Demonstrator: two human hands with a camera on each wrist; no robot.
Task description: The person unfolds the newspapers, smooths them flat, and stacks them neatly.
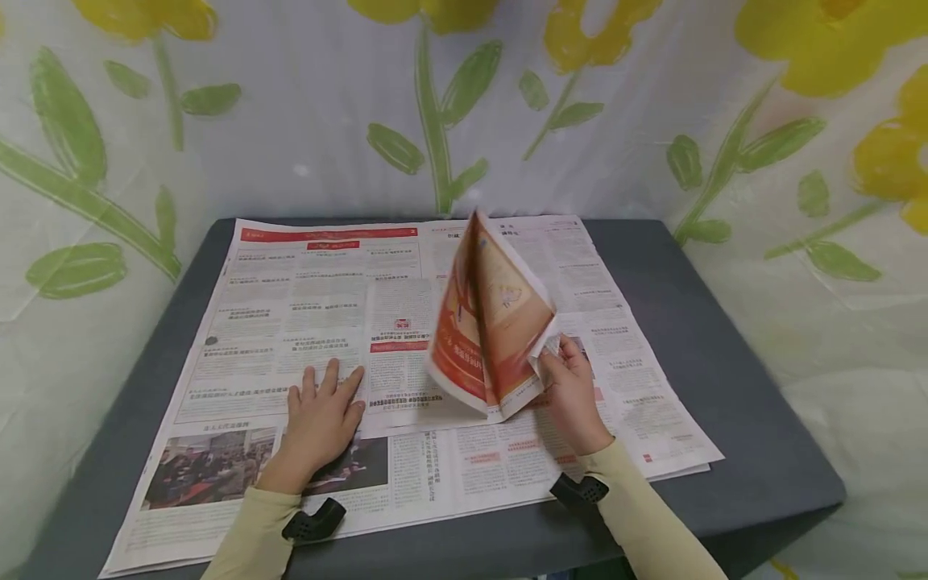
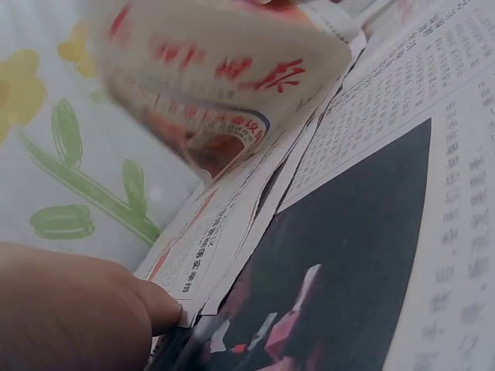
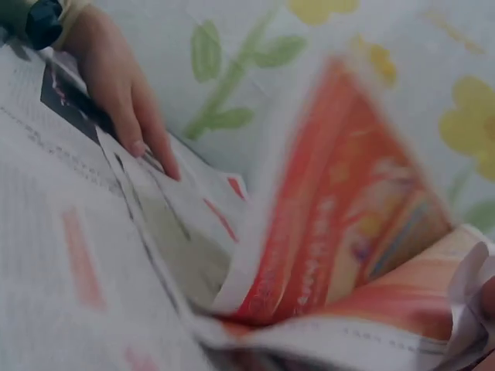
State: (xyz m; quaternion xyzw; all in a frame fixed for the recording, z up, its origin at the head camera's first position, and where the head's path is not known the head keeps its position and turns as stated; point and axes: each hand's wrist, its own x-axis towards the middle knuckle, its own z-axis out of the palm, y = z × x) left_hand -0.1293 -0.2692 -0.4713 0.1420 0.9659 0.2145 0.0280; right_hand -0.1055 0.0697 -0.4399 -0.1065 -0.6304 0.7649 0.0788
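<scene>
In the head view my right hand (image 1: 576, 395) pinches the edge of a red and orange newspaper sheet (image 1: 515, 314). That sheet is lifted and bent along a crease, its upper corner standing up. Beneath it lie wide, printed newspaper pages (image 1: 500, 483). My left hand (image 1: 319, 423) rests palm down on these pages, fingers spread and straight. In the left wrist view the raised newspaper sheet (image 2: 216, 69) is partly blurred above the pages. Only a sliver of my right hand (image 3: 489, 297) shows at the edge of the right wrist view, beside the crumpled sheet edge.
A dark grey table (image 1: 747, 451) bears the newspapers, its surface showing along both sides and the front. Behind it hangs a whitish curtain (image 1: 290, 161) with yellow flowers and green leaves. Black bands (image 1: 314, 522) sit on both wrists.
</scene>
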